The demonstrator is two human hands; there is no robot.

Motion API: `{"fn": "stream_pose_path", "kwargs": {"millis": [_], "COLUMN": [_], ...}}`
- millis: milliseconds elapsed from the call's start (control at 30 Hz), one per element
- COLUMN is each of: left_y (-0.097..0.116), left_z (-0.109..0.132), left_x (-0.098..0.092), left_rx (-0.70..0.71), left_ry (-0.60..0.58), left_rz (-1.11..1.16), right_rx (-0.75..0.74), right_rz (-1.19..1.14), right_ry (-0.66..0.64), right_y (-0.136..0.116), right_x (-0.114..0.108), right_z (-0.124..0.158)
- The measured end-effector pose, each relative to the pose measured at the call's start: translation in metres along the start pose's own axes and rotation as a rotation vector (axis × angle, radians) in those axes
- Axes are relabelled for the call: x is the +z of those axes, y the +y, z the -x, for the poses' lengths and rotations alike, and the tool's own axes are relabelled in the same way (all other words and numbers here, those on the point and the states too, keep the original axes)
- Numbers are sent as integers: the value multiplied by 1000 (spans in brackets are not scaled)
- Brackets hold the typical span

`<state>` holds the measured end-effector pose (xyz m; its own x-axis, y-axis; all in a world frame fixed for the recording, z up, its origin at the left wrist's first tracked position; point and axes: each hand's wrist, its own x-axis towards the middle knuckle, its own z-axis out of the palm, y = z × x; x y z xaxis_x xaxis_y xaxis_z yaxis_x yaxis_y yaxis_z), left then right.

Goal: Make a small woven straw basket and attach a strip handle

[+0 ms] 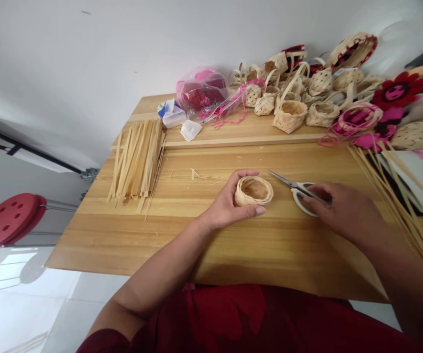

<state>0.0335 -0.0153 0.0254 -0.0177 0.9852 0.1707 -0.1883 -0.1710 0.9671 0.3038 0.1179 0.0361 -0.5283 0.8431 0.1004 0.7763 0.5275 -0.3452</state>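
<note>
Currently, 2 hands are at work at mid-counter. The left hand (229, 201) is curved around the near side of a small woven ring (253, 191) of pale flat strips, its fingers bent against the wall and its thumb lying along the front, so the piece is cupped rather than pinched at a point. The ring sits low on the wooden counter (123, 245), open side up. The right hand (345, 213) has its fingers curled over the white-handled scissors (301, 201), but the thumb is out of sight, so I cannot tell whether it truly grips them. The blades look closed and point up and left, just beside the ring. Left of the work lies a bundle of cut strips (136, 164), with a few small offcuts (195, 174) between it and the hands. Long strips (402, 196) fan out beyond the right hand, and a row of small woven baskets (290, 116) lines the far side behind a wooden batten (240, 141). Risks: opened blades this near the left fingers could nick skin if the ring slipped. Loose cupping could let the woven wall spring apart, as flat strips tend to when pressure eases. Cutting in the wrong place could shorten a strip past use. The right forearm, close to the long strips, could drag them askew with a careless swing.
</note>
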Motion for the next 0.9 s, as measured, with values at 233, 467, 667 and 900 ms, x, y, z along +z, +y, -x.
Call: {"fn": "stream_pose_path", "kwargs": {"millis": [233,467,667,900], "left_y": [-2,1,1,-4], "left_z": [1,-1,-2,0], "left_x": [-7,-12,-16,-17], "left_rx": [-59,-63,-50,-44], "left_ry": [-3,-20,-53,-89], "left_rz": [207,216,141,106], "right_rx": [-58,116,15,-414], "right_rz": [11,-281,-313,87], "right_ry": [-60,-234,-230,-32], "right_y": [5,-8,-2,-7], "right_x": [-2,-25,-51,-80], "right_z": [-5,1,9,-13]}}
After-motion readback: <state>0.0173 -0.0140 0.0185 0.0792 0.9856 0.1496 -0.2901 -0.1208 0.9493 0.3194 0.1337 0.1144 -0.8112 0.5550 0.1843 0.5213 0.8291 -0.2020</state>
